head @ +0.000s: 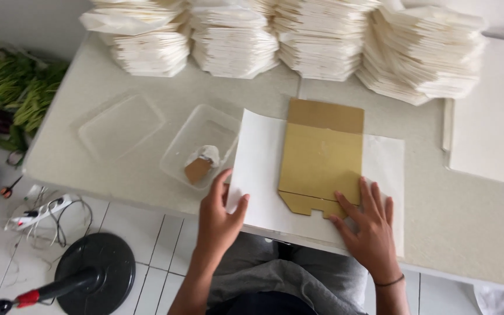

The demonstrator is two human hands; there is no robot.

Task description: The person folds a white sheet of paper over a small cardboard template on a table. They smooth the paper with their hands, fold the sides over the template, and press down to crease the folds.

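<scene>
A white paper sheet [259, 169] lies at the table's near edge with a brown cardboard template [321, 156] on top of it. My left hand [220, 214] pinches the sheet's near left corner, thumb on top. My right hand [368, 224] lies flat with fingers spread on the sheet, fingertips touching the cardboard's near right corner.
A clear plastic tub [191, 153] holding a small cardboard scrap and white paste sits left of the sheet, its lid [119, 125] further left. Several stacks of folded white paper [322, 41] line the far edge. A fan base [95, 273], cables and green leaves are on the floor at left.
</scene>
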